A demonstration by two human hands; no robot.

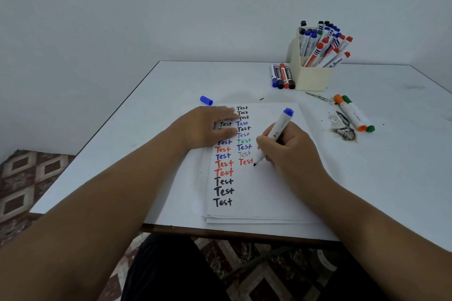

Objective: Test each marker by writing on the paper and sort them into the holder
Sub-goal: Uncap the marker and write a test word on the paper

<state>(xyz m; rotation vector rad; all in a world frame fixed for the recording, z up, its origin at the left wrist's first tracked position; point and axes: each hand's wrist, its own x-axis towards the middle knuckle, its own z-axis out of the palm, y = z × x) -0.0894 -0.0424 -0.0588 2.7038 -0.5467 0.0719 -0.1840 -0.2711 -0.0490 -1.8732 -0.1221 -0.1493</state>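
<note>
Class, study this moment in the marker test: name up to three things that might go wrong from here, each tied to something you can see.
1. The loose blue cap lies away from the paper and may roll off or be forgotten.
2. The left hand rests flat on earlier words and may smear them.
3. The marker in the right hand has its tip close to the red "Test", so new writing may overlap it.

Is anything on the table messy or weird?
Yes. Dark, burnt-looking smudges and scraps mark the table beside the orange and green markers. A loose blue cap lies apart, above the paper. One gray "Test" looks much fainter than the rest.
</note>
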